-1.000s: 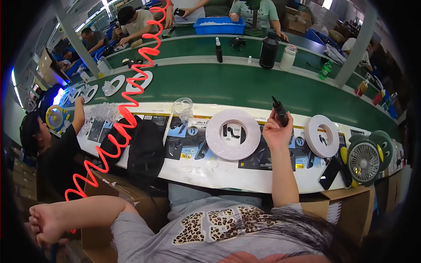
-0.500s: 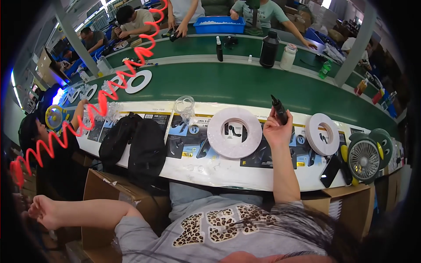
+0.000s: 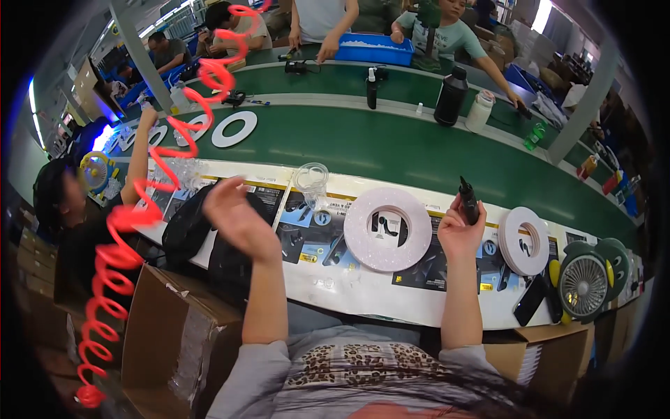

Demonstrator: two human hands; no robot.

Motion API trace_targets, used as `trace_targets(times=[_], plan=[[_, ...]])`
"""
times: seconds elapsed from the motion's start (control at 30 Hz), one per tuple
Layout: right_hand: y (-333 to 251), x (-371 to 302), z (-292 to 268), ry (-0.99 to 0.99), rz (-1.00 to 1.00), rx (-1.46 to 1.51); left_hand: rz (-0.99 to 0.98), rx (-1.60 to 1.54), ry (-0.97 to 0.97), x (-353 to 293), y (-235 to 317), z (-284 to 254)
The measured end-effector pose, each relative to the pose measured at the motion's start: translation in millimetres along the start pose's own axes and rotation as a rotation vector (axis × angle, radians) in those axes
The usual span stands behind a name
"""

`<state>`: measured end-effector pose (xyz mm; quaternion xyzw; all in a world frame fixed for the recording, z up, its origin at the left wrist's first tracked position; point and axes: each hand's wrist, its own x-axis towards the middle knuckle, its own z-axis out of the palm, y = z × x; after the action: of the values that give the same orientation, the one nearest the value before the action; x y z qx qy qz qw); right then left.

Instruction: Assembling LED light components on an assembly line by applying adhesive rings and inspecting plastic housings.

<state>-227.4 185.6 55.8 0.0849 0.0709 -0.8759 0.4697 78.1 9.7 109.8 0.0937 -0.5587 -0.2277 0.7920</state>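
My right hand (image 3: 460,234) is raised above the bench, its fingers wrapped round a small black bottle with a pointed nozzle (image 3: 469,199) that points up. Left of it lies a stack of flat white rings (image 3: 358,234); a second ring stack (image 3: 509,244) is to its right. My left hand (image 3: 241,218) hovers over the black bag (image 3: 183,234), fingers loosely spread and holding nothing. A clear plastic cup-shaped part (image 3: 312,183) sits on the bench between my hands, beyond the first stack.
Beyond the white bench (image 3: 328,286) runs a green conveyor belt (image 3: 391,153) bearing white rings (image 3: 234,130). A red coiled hose (image 3: 125,220) hangs at left, near a co-worker's arm (image 3: 139,157). At right are a phone (image 3: 530,300) and a fan (image 3: 585,279). Cardboard box (image 3: 157,342) below.
My left hand has swung from the lower left up over the black bag. The red hose has swung lower. My right hand still holds the black bottle; the whole view has shifted slightly.
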Motion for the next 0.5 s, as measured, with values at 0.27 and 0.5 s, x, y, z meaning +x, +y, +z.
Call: trace_targets(times=[0.27,0.5], plan=[[8,-3,12,-0.041,0.026,-0.032,-0.849,0.178,-0.342,-79,-106,-43],[7,-8,10,-0.011,0.041,-0.002,-0.889,0.096,-0.651,-46,-63,21]])
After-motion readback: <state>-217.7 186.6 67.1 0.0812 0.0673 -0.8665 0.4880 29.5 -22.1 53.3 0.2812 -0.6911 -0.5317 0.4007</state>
